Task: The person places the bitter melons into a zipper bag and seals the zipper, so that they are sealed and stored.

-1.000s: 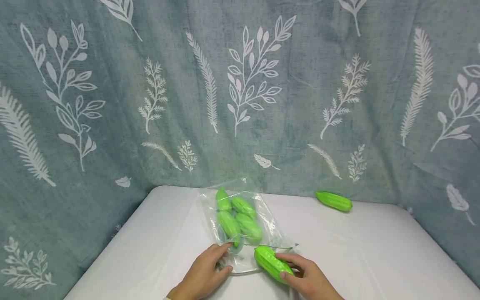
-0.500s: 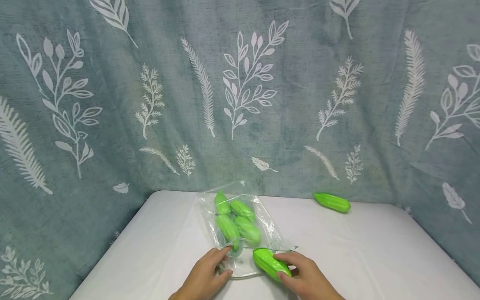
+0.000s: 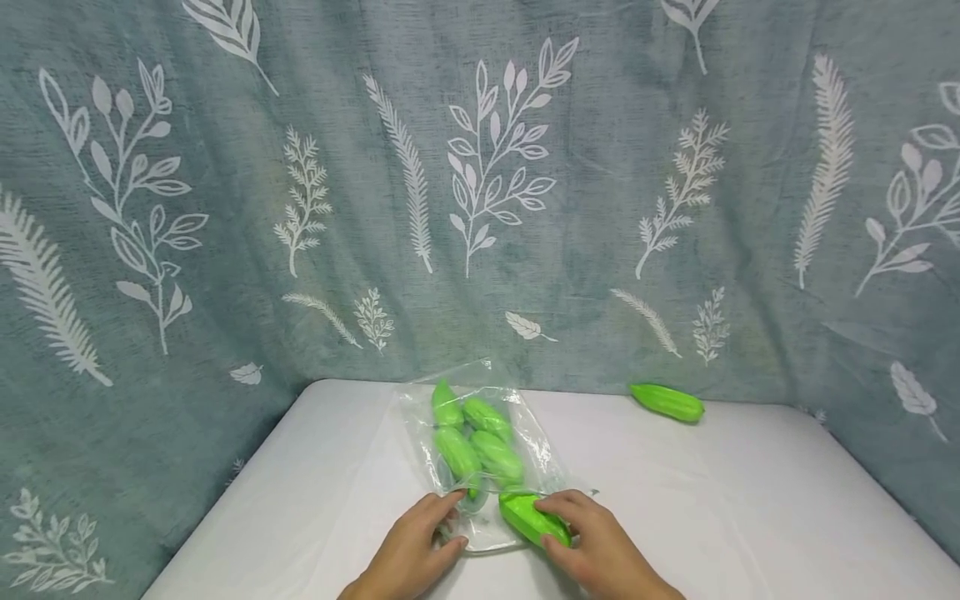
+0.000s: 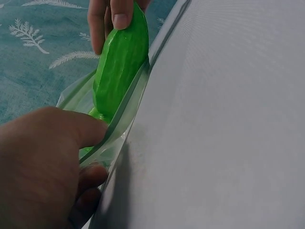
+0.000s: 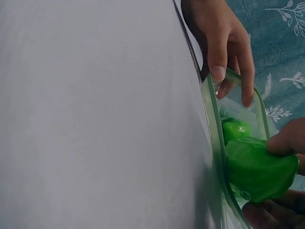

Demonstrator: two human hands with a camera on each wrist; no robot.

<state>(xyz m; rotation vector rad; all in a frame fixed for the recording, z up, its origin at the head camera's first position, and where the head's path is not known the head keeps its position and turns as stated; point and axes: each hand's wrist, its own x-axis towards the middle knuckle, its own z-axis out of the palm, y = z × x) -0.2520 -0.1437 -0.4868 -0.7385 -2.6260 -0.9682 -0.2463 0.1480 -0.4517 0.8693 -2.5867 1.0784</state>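
My right hand (image 3: 596,537) grips a ridged green gourd (image 3: 531,515) by its near end. The gourd's far end lies in the mouth of a clear zip bag (image 3: 536,437) with a green-tinted rim. In the left wrist view, this gourd (image 4: 119,71) tilts down between the rim's two edges. My left hand (image 3: 412,542) pinches the rim at the left of the mouth. The right wrist view has the left hand (image 5: 221,47) with its thumb and fingers about the rim. Several similar gourds (image 3: 495,457) lie inside the bag, partly blurred by the plastic.
One more green gourd (image 3: 667,402) lies at the back right of the white table (image 3: 720,500), near its far edge. A blue-green curtain (image 3: 480,317) with white leaf prints hangs behind and at both sides.
My right hand has moved the gourd a little forward and left, farther into the bag's mouth. The left hand stays at the rim.
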